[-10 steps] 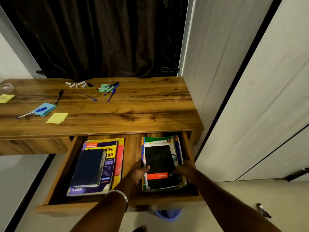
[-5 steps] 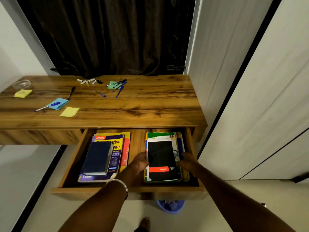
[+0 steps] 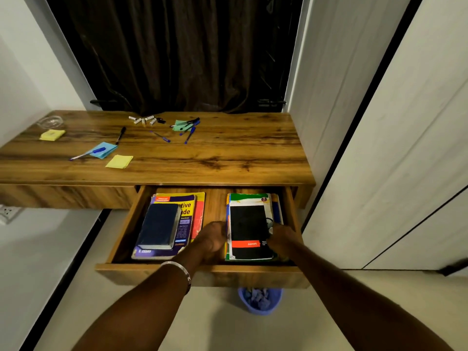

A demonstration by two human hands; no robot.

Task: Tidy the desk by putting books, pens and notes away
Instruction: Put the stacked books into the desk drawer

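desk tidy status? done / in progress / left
Done: books are in the open drawer, a left stack and a right stack. In hand: left hand and right hand flank the right stack, apparently squaring it. Left: pens, yellow notes, blue notes and small white items on the desk; drawer to close.

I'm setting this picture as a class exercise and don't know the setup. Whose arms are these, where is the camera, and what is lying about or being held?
There is no machine: a person wears the camera on their head, looking down at their own arms. The left hand and right hand grip the sides of a stack of books in the open drawer. A second pile, topped by a dark blue book, lies to its left. On the desk lie pens and sticky notes.
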